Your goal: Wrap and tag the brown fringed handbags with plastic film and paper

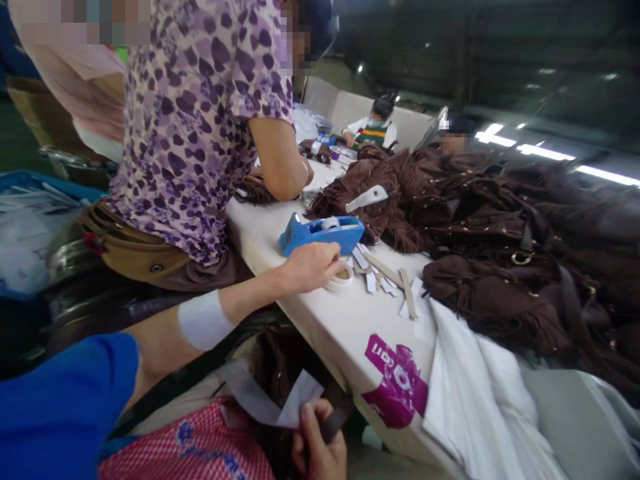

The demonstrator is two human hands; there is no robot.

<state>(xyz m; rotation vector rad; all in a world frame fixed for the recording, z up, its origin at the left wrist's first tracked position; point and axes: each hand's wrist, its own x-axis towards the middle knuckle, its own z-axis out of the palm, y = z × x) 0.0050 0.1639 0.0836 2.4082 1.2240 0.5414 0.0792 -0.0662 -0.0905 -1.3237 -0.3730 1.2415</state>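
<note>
My left hand [313, 268] reaches over the table with its fingers curled together. It is just in front of a blue tape dispenser [345, 233] and beside a roll of tape [340, 281]; whatever its fingertips pinch is hidden. Low in the view, my right hand [320, 443] grips a folded white strip [299, 393] between thumb and fingers. A dark strap end [334, 424] shows by the same fingers. Behind the strip, dark brown material [273, 363] lies on my lap, near a red checked cloth [195, 443].
Small white and grey strips [387, 277] lie scattered on the white table [350, 320]. Brown fringed bags [500, 293] are heaped at the right, with white sheeting [475, 387] below. A co-worker in a patterned shirt [200, 120] stands close at the left; others work farther back.
</note>
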